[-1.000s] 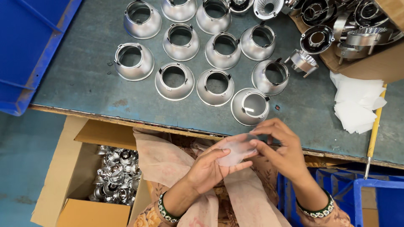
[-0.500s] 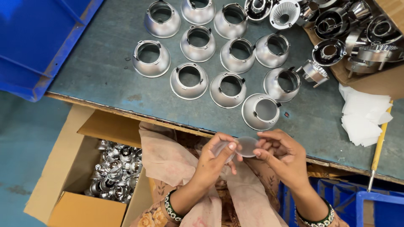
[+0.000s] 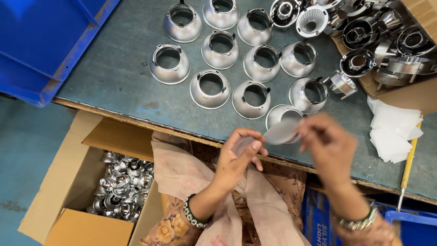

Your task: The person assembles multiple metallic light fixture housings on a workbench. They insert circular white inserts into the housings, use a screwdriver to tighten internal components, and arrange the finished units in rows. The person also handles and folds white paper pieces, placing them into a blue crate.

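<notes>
My left hand [image 3: 237, 159] holds a small stack of thin translucent round discs [image 3: 241, 145] at the table's front edge. My right hand [image 3: 328, 146], blurred by motion, pinches one frosted disc [image 3: 281, 133] and holds it just above a silver cone-shaped reflector [image 3: 281, 115]. Several more silver reflectors [image 3: 210, 89] stand in rows on the grey table [image 3: 123, 77], narrow end up, beyond both hands.
A blue plastic bin [image 3: 41, 45] sits at the far left. A cardboard box of shiny metal parts [image 3: 119, 187] stands below the table. Another box of reflector parts [image 3: 387, 41] is at the top right, with white paper squares [image 3: 392, 130] and a yellow-handled tool [image 3: 409, 165] beside it.
My right hand has pulled one disc away from the stack in my left hand and lifted it to the right, toward the nearest reflector. The view has shifted slightly.
</notes>
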